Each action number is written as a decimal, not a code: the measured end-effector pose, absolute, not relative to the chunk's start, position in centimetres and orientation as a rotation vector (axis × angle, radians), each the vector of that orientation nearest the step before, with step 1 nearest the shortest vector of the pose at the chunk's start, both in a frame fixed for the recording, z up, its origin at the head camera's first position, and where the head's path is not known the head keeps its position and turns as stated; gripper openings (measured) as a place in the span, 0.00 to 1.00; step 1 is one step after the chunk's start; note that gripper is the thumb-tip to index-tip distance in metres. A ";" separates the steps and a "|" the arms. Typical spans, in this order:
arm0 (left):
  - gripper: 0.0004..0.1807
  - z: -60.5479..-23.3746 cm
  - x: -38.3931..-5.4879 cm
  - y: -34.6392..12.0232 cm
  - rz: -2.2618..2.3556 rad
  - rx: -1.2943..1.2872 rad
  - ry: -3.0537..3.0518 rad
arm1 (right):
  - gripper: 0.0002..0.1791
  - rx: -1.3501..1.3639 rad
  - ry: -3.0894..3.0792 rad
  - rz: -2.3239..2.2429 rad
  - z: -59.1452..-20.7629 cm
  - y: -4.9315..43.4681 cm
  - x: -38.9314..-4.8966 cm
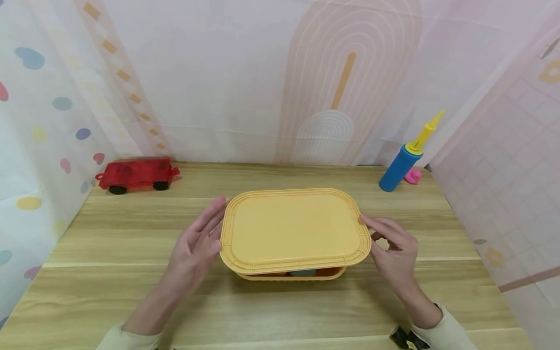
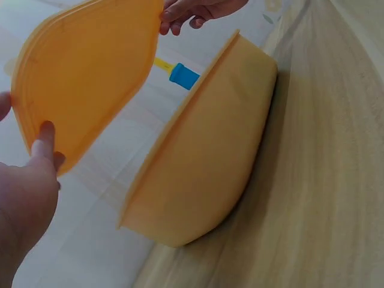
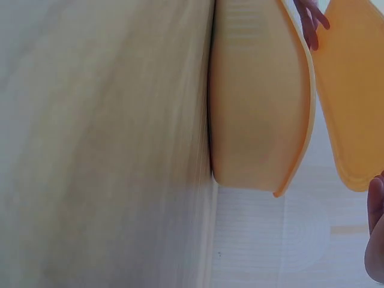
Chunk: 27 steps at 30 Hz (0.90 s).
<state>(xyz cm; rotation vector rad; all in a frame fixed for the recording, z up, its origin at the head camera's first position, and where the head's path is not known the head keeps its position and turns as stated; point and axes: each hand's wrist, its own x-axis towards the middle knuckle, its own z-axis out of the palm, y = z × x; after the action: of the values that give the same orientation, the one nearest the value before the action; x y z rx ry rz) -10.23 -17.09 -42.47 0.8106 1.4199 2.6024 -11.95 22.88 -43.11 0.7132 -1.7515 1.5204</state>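
A flat yellow lid (image 1: pixel 295 228) with rounded corners is held above a yellow plastic box (image 2: pixel 207 141) that stands on the table. At the lid's left edge, my left hand (image 1: pixel 192 250) holds it between thumb and fingers, with fingertips (image 2: pixel 47 131) against the underside. My right hand (image 1: pixel 395 248) pinches the lid's right edge. Both wrist views show a gap between lid and box. Through the front gap in the head view, a grey-blue thing (image 1: pixel 303 272) shows inside; the lid hides most of the box's contents.
A red toy car (image 1: pixel 137 174) sits at the back left of the wooden table (image 1: pixel 280 316). At the back right stand a blue and yellow hand pump (image 1: pixel 400 167) and a small pink toy duck (image 1: pixel 413 176). Patterned cloth (image 1: pixel 218 82) hangs behind.
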 end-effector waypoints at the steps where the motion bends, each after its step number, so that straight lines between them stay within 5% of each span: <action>1: 0.38 -42.6 -10.2 -17.1 2.605 0.827 1.420 | 0.17 0.713 -1.752 1.513 -43.1 22.9 -11.9; 13: 0.28 -43.0 -9.2 -15.9 2.617 0.613 1.871 | 0.17 0.687 -1.673 1.535 -43.1 22.8 -11.5; 27: 0.27 -43.3 -8.3 -15.2 2.426 0.810 2.227 | 0.18 0.847 -1.552 1.558 -42.8 22.3 -11.6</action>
<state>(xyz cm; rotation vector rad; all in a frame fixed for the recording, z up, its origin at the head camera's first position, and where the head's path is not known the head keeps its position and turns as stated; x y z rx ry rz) -8.32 -15.23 -43.31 0.8101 2.2272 2.4257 -11.56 22.31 -42.79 0.8467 -1.5523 1.5584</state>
